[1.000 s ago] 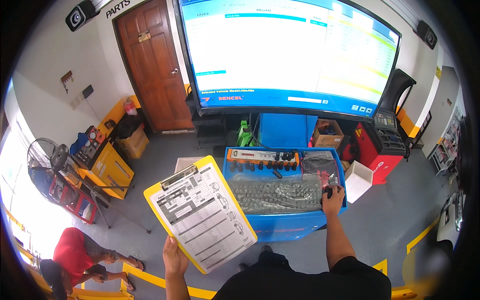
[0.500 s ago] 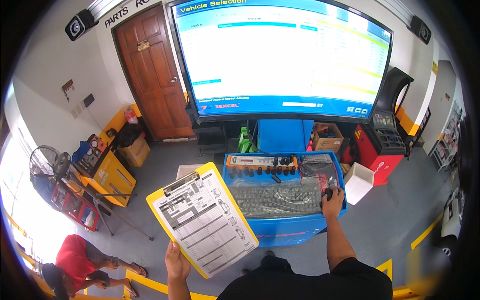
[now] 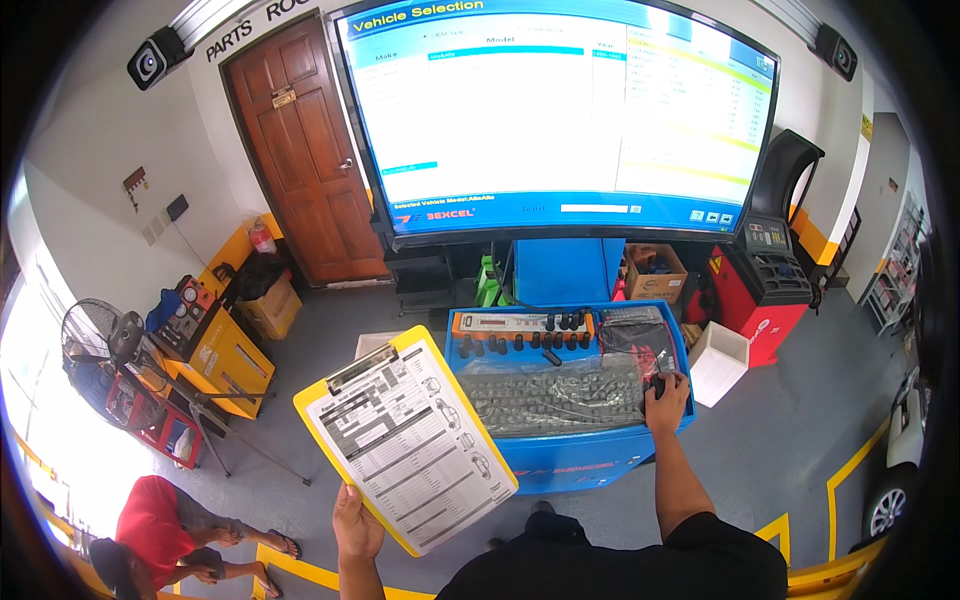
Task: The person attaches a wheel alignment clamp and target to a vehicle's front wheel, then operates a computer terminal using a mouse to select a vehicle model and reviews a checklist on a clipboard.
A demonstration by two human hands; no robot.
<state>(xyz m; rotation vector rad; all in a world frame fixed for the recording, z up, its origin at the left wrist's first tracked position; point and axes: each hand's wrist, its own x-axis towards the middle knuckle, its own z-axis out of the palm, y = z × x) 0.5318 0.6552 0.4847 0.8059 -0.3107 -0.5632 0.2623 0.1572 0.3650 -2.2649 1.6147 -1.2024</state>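
The left hand (image 3: 357,523) grips a yellow clipboard (image 3: 405,438) by its lower edge. The right hand (image 3: 667,398) rests on a mouse (image 3: 655,383) — beside the plastic-covered keyboard (image 3: 550,398) on the blue console (image 3: 570,460).

Clipboard (image 3: 405,440): smooth yellow plastic, metal clip, matt printed paper sheet.
Keyboard (image 3: 550,398): under crinkled, glossy clear plastic film.
Console (image 3: 570,450): smooth blue painted metal.
Door (image 3: 305,160): varnished brown wood.
Screen (image 3: 560,110): glossy, lit.
Floor (image 3: 780,440): smooth grey paint.

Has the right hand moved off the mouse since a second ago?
No. The right hand still rests on the mouse at the blue console's right end.
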